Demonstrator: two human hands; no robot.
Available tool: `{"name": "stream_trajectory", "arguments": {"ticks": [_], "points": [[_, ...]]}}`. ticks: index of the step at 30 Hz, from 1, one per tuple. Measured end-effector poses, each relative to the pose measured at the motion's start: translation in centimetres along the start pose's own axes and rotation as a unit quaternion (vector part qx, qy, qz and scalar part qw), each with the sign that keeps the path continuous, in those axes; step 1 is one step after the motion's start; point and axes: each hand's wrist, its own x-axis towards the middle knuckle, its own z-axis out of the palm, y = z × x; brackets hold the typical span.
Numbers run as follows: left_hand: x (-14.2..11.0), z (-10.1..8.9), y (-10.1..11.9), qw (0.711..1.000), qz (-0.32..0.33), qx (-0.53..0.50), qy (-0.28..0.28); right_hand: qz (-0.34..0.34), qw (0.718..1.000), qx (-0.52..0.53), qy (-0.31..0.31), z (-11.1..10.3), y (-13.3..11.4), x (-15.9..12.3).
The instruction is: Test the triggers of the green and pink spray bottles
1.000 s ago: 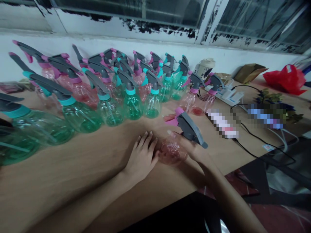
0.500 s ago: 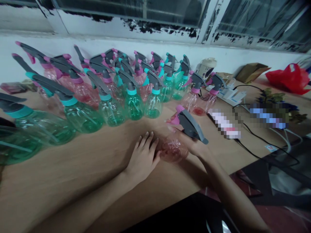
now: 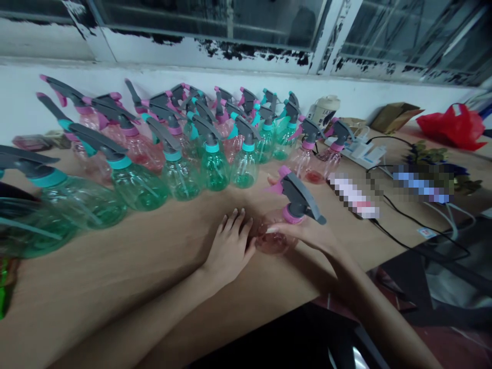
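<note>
A pink clear spray bottle (image 3: 273,240) with a grey and pink trigger head (image 3: 296,197) stands on the wooden table (image 3: 126,266) in front of me. My right hand (image 3: 307,233) wraps round the bottle below the head, its fingers closed on it. My left hand (image 3: 229,249) lies flat on the table, fingers stretched out, its thumb side touching the bottle's left wall. Behind them stand several green and pink spray bottles (image 3: 209,164) in rows.
Along the far wall runs a white ledge under windows. To the right lie a power strip (image 3: 361,149) with black cables, a white jar (image 3: 322,109), a brown box (image 3: 395,116) and a red bag (image 3: 453,125). The table's front edge falls away at lower right.
The trigger head has come more upright on the bottle, its pink collar now showing. My right hand has shifted lower round the bottle. My left hand has stayed put.
</note>
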Motion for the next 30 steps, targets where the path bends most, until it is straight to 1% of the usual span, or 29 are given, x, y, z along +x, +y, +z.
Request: {"name": "stream_trajectory", "arguments": {"ticks": [1,2,6,9,11,14,16,18,19,22,25,30], "points": [[0.0,-0.1,0.0,1.000,0.000,-0.001,-0.007,0.006,1.000,-0.011,-0.004,0.0,0.0,-0.4],[0.1,-0.2,0.0,1.000,-0.001,-0.002,-0.014,0.006,1.000,-0.024,0.005,0.0,0.0,-0.8],[0.2,-0.4,0.0,1.000,-0.009,-0.009,-0.025,-0.032,0.991,-0.078,0.107,0.8,0.5,-3.3],[0.1,-0.1,-0.1,1.000,-0.005,-0.005,-0.017,-0.043,0.984,-0.110,0.135,1.7,1.1,-4.8],[0.0,0.0,-0.2,1.000,-0.005,-0.004,-0.010,-0.042,0.979,-0.134,0.150,1.9,1.7,-4.8],[-0.1,0.1,-0.2,1.000,-0.007,-0.008,-0.004,-0.035,0.970,-0.165,0.175,1.3,3.1,-2.7],[-0.1,0.1,-0.2,1.000,-0.009,-0.012,-0.001,-0.039,0.966,-0.189,0.174,0.6,4.2,-0.3],[-0.1,0.1,-0.2,1.000,-0.011,-0.014,0.001,-0.040,0.954,-0.235,0.180,-0.1,5.2,2.3],[-0.1,0.2,-0.2,1.000,-0.010,-0.015,0.002,-0.028,0.948,-0.264,0.176,-0.3,5.6,3.6],[-0.1,0.4,-0.3,1.000,-0.010,-0.014,0.007,-0.010,0.941,-0.291,0.173,-0.5,6.2,6.7],[-0.1,0.5,-0.3,1.000,-0.010,-0.015,0.009,0.010,0.933,-0.317,0.170,-0.3,6.2,8.4],[-0.3,0.4,-0.2,1.000,-0.011,-0.024,0.004,0.019,0.917,-0.360,0.170,-0.1,5.9,9.7]]}}
